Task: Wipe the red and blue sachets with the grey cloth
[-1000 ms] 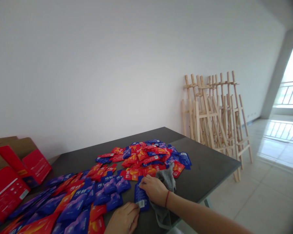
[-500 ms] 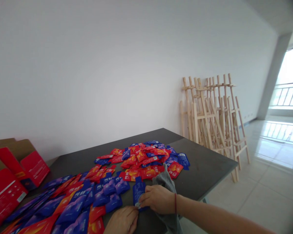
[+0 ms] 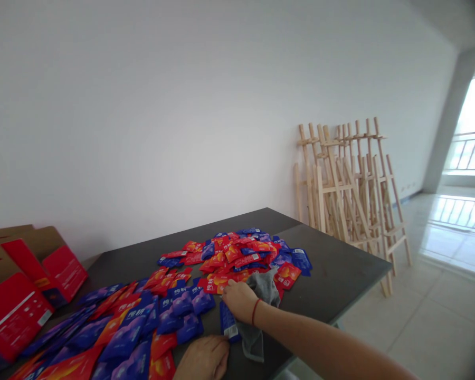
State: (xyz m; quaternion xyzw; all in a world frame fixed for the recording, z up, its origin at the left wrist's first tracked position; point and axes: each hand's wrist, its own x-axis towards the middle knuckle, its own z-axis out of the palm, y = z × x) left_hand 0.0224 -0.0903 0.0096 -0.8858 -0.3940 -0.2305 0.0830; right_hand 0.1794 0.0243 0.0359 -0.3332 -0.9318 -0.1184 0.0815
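Blue sachet (image 3: 230, 326): long axis near-far, barcode end nearest; right hand (image 3: 240, 300) atop.

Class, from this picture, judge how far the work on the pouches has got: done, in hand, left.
Done, it seems: pouches spread flat at the left. In hand: the right hand, over a grey cloth, rests on one blue pouch; the left hand lies by its lower end. Still to do, probably: the jumbled red and blue heap beyond.

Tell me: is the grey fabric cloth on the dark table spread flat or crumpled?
Crumpled: the grey fabric cloth bunches in uneven folds under the right hand.
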